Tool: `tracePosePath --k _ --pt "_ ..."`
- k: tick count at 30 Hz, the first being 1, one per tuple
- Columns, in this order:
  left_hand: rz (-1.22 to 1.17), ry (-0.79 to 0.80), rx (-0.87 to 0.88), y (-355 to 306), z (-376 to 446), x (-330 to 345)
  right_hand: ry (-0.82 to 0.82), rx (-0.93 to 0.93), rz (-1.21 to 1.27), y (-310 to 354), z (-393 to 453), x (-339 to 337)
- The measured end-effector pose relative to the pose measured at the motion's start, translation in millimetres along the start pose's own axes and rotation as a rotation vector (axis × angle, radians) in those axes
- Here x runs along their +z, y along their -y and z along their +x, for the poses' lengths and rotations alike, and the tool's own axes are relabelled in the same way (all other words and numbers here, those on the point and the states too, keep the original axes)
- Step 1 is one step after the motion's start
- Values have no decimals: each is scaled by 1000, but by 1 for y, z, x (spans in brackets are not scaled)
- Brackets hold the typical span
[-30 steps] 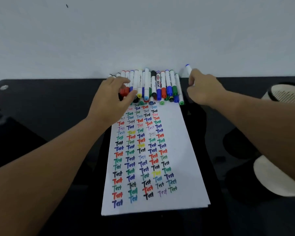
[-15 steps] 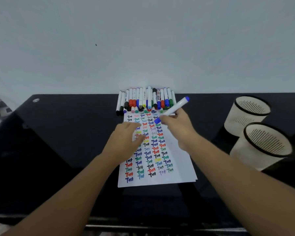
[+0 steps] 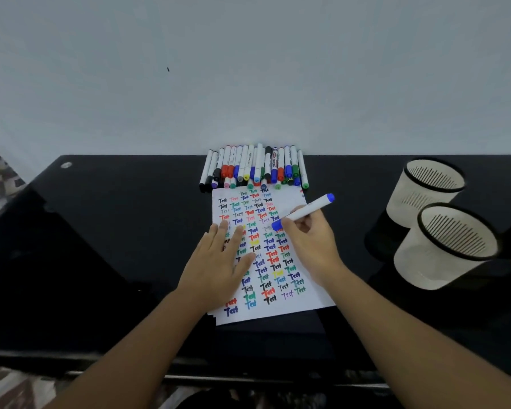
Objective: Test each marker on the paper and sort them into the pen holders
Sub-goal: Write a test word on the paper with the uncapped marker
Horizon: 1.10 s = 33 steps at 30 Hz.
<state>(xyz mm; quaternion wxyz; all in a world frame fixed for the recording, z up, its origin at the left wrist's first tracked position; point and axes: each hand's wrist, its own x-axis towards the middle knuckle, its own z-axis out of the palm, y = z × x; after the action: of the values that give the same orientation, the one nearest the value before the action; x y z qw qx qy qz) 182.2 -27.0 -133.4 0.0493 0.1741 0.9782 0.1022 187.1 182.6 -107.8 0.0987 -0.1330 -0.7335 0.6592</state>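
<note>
On the black table (image 3: 115, 231): 1 paper (image 3: 301, 293), 2 pen holders (image 3: 425, 196) (image 3: 443, 258) at right, 1 pile of markers (image 3: 254, 168), too overlapped to count, and 1 blue marker (image 3: 304, 212) pinched by the right hand (image 3: 313, 240), cap end down-left over the paper, axis rising right, while the left hand (image 3: 219, 261) lies flat, fingers straight, on the paper.

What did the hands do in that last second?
The right hand lifted a blue marker from beside the row of markers and brought it down over the paper. The left hand left the row and now lies flat on the paper. The two holders stayed put.
</note>
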Motion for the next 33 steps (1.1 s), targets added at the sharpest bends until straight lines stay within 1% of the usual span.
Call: tracePosePath --k 8,10,13,14,18,20,23,27,33 --pt "-29 1 -22 -11 -16 -7 84 2 42 0 -9 -8" --pt "-65 -54 -26 -11 -11 -16 98 4 52 5 -5 -7" --pt "-179 -226 -27 -11 4 -29 96 23 77 11 2 -7" --pt "-219 -258 -10 -12 9 -33 98 37 93 13 3 -6" --pt "-278 -220 96 -27 30 -44 144 106 188 20 5 -4" --pt "-312 -198 115 -33 38 -45 174 121 228 22 7 -3" --pt "-348 -207 144 -37 47 -44 196 143 254 24 9 -2" --pt "-389 -190 177 -35 47 -47 246 168 241 27 10 -1" --pt "-279 -198 230 -27 45 -52 295 147 202 31 12 4"
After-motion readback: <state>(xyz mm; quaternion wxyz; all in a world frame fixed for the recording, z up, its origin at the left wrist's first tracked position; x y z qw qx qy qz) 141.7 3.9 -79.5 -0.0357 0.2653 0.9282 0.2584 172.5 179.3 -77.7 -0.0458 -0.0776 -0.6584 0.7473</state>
